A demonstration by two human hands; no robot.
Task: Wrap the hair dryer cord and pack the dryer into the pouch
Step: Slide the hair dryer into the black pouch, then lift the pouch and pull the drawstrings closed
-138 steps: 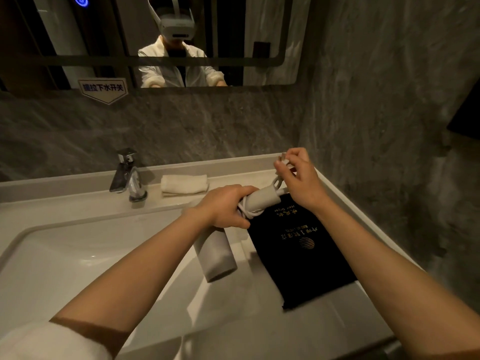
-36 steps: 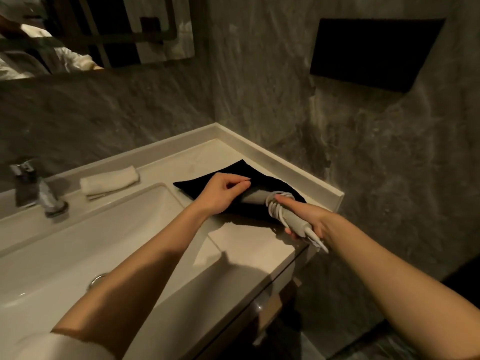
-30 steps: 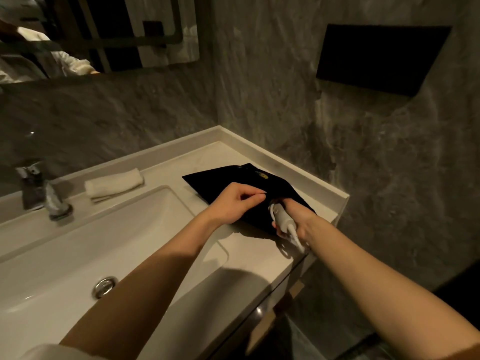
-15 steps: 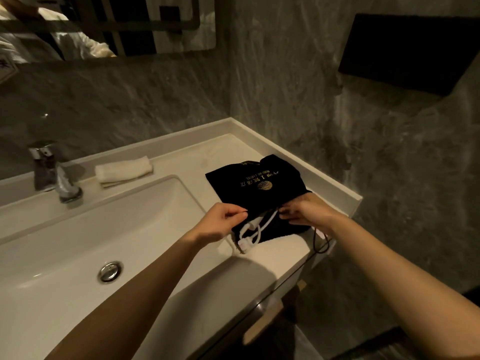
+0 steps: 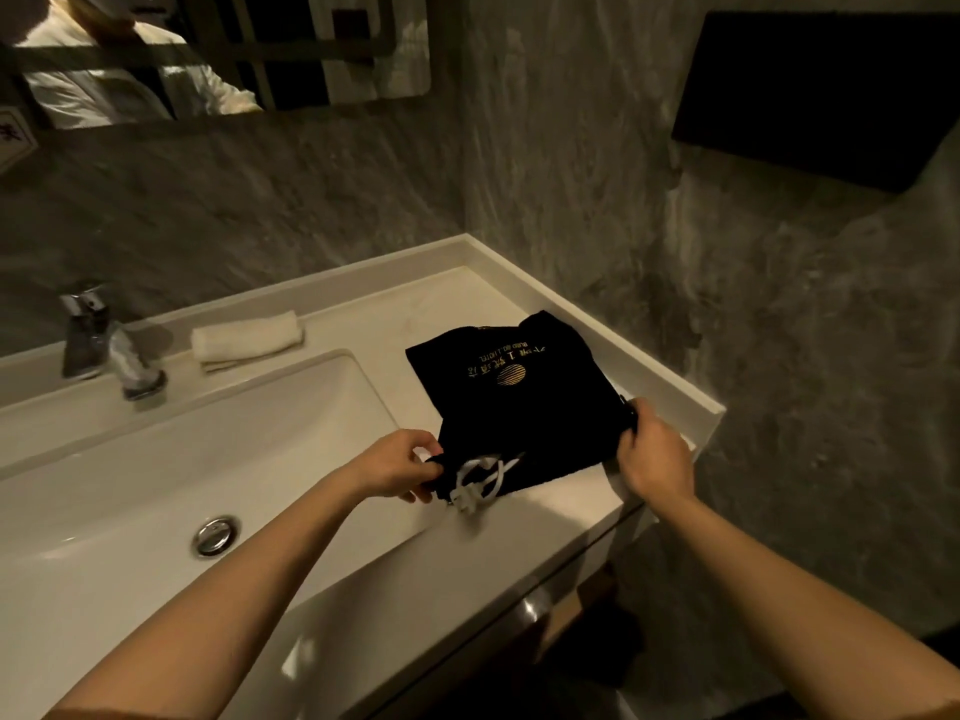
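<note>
Since half a second ago both hands slid apart to the pouch's [image 5: 511,402] near corners: left hand [image 5: 400,467] fingers pinch the mouth edge, right hand [image 5: 652,454] fingers grip the drawstring corner. Dryer's inside the limp black fabric on the glossy white counter [image 5: 561,511], but white cord [image 5: 480,480] loops still poke out. Cinching now could snag them or drag it off.

I count one black pouch [image 5: 511,397] on the counter, right of the sink basin [image 5: 156,459], and one white cord [image 5: 480,480] at its near edge. Behind the basin I count one faucet [image 5: 104,345] and one folded towel [image 5: 247,337]; inside it, one drain [image 5: 216,535]. Two hands: left hand [image 5: 395,467], right hand [image 5: 652,454].
</note>
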